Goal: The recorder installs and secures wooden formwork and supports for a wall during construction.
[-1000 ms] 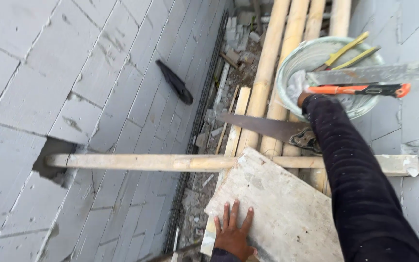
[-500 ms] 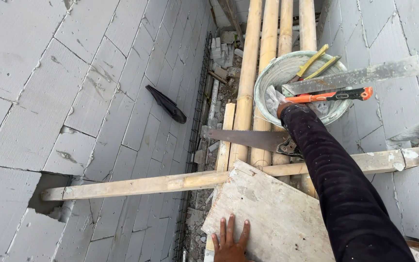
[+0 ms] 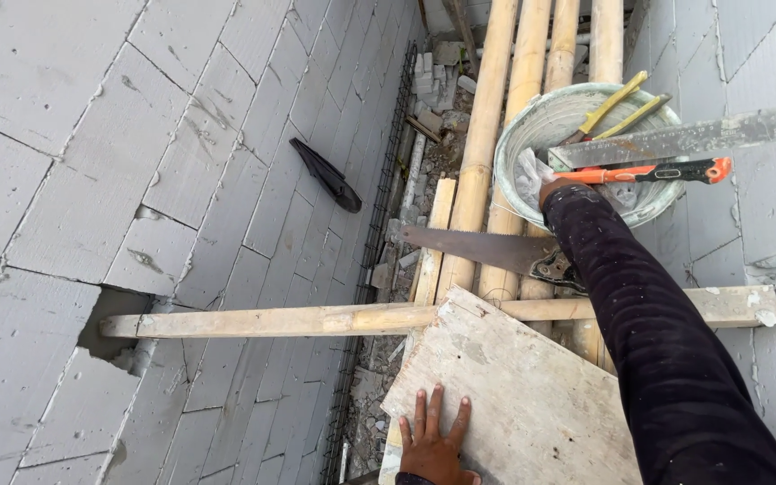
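My left hand (image 3: 433, 440) lies flat, fingers spread, on a pale wooden board (image 3: 532, 386) at the bottom of the view. My right arm, in a dark sleeve, reaches up to a grey bucket (image 3: 507, 153). My right hand (image 3: 557, 187) sits at the bucket's rim, closed on the left end of an orange-handled saw (image 3: 666, 171). The saw's long grey blade lies across the bucket. Most of that hand is hidden by the sleeve. Two yellow-handled tools (image 3: 617, 99) stand in the bucket.
A handsaw (image 3: 478, 247) lies across several bamboo poles (image 3: 487, 108) under the bucket. A long wooden batten (image 3: 271, 319) spans from a hole (image 3: 110, 328) in the grey block wall to the right. A black object (image 3: 325, 173) rests on the wall. Rubble and a rebar cage (image 3: 379, 207) lie below.
The view has shifted, so the bucket and poles sit lower and more central. My left hand stays on the board and my right hand stays at the orange handle.
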